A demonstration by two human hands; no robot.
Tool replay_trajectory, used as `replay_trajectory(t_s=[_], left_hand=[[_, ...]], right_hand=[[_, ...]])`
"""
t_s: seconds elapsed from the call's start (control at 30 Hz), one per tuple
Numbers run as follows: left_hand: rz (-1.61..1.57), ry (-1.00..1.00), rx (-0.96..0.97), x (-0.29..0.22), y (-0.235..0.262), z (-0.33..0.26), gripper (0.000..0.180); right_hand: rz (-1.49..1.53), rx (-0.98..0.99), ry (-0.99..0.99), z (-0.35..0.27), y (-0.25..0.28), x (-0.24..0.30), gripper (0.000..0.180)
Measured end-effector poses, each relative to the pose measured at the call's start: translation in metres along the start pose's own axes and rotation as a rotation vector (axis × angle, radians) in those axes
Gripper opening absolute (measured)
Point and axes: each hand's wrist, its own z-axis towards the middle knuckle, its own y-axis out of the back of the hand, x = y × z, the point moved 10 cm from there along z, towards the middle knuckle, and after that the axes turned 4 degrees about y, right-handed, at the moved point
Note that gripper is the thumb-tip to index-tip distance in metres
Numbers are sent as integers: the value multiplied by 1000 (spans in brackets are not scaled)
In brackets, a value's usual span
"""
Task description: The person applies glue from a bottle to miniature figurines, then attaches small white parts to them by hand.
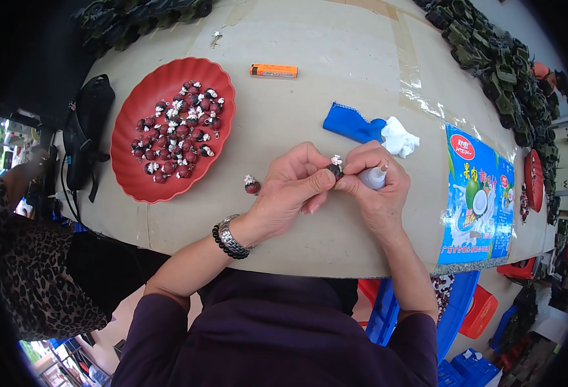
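My left hand (pixel 287 188) pinches a small dark-red and black bead-like ornament (pixel 336 171) with a white top between thumb and fingers. The fingertips of my right hand (pixel 382 197) meet it from the other side. A small whitish squeeze bottle (pixel 374 177) is also tucked in my right hand, its narrow tip pointing up. Beside my left hand, a similar ornament (pixel 252 186) rests on the table (pixel 310 242). Farther left, a scalloped red plate (pixel 124 122) holds a pile of such ornaments, some showing small metal loops.
An orange cylinder like a battery (pixel 274 71) lies at the back. Blue cloth (pixel 352 122) and white tissue (pixel 400 137) sit beyond my right hand. A printed blue sheet (pixel 458 222) covers the right edge. Dark green model vehicles (pixel 471 48) line the far right; a black bag (pixel 90 122) is left.
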Motion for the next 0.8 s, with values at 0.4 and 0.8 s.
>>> replay_trajectory(t_s=[0.4,0.8], left_hand=[[43,-52,28,-4,-2,-1,19],[175,-206,61,-16,-10,-5,20]], right_hand=[[-1,-2,14,0,1,2,22],[-4,-7,117,1,2,13,21]])
